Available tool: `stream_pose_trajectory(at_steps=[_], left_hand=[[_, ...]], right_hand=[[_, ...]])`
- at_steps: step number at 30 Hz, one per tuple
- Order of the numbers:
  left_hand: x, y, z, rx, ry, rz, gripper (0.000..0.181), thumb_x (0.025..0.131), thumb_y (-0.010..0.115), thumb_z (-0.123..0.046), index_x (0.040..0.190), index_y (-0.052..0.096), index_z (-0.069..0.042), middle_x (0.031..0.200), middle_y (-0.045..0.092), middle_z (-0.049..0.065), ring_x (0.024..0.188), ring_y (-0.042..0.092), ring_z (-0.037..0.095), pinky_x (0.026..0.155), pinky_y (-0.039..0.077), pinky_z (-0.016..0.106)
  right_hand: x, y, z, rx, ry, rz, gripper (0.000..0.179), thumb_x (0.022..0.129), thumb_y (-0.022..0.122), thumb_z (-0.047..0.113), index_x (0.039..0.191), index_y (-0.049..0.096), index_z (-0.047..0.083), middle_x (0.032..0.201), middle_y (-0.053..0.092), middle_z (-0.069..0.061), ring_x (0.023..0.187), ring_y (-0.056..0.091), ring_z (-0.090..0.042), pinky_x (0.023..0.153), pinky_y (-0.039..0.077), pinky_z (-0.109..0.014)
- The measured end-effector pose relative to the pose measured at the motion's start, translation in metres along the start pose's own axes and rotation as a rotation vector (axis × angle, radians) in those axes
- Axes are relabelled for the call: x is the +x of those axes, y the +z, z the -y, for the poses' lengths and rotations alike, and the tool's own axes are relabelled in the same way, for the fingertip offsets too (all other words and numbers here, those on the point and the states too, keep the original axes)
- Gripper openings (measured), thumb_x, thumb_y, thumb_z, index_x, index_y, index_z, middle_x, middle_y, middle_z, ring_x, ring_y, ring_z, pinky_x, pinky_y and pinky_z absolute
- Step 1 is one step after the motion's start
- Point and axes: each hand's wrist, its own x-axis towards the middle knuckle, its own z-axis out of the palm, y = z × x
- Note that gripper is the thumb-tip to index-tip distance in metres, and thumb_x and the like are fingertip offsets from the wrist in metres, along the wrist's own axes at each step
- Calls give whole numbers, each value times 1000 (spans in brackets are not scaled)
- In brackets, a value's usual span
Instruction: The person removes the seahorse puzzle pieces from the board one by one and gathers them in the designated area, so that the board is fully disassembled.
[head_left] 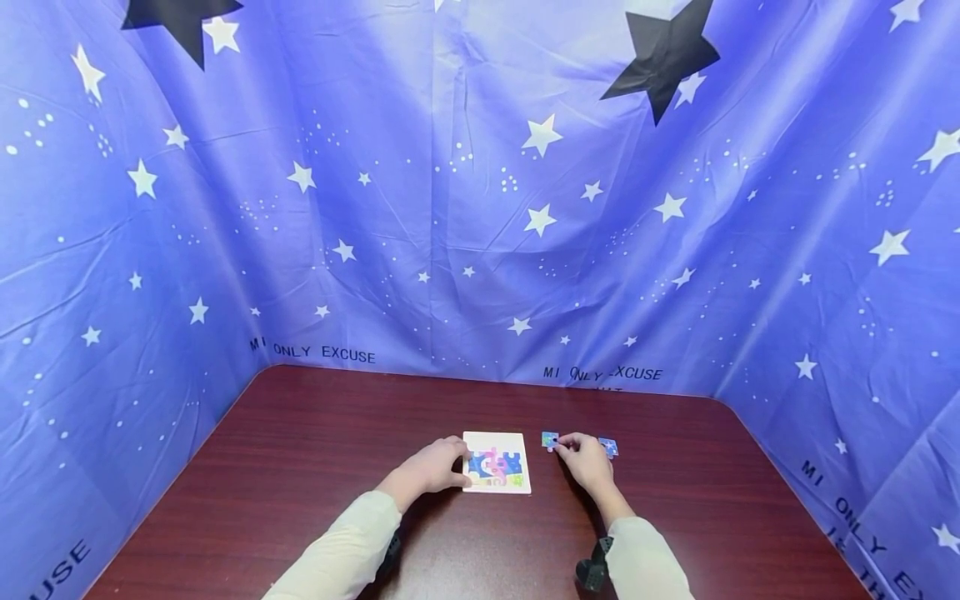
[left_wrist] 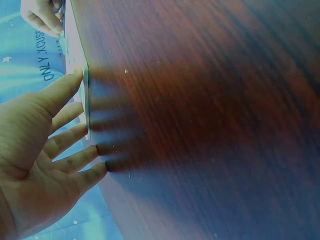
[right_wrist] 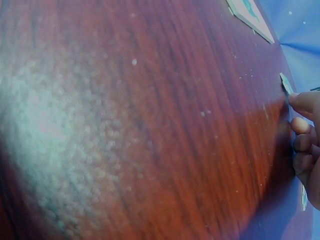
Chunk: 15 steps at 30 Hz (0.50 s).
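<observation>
Pale sleeves (head_left: 337, 546) are closest, with black gear (head_left: 595, 568) by my wrists. Blue starry cloth (head_left: 420, 167) hangs at the back and sides, maybe to hide what is behind. Next is the dark red surface (head_left: 300, 467), which gives small things a flat place to lie. My left hand (head_left: 432, 467) has its fingers stretched out and touches the left edge of the white board (head_left: 492, 442), I think so it won't slide. My right hand (head_left: 588, 460) has finger and thumb pinched on something small. Pink and blue joined pieces (head_left: 495, 468) sit in the board's lower part. What I pinch is a blue puzzle piece (head_left: 550, 437), just right of the board, held near its edge, I guess because it is so thin. Another blue piece (head_left: 609, 446) lies to the right of that hand.

From the left wrist, the board is mostly a thin edge. Its picture is too small to make out. My right hand may cover some of the other piece. I can't tell if the pinched one touches the surface.
</observation>
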Motion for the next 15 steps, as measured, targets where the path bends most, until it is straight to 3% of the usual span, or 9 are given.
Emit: stream_pose_trajectory(at_steps=[15], left_hand=[[0, 1, 1, 8, -13, 12, 37, 80, 72, -30, 107, 65, -7, 118, 60, 9, 113, 55, 25, 99, 44, 34]], right_hand=[[0, -5, -7, 0, -2, 11, 18, 83, 67, 22, 95, 72, 9, 81, 66, -3, 74, 57, -15, 60, 43, -32]])
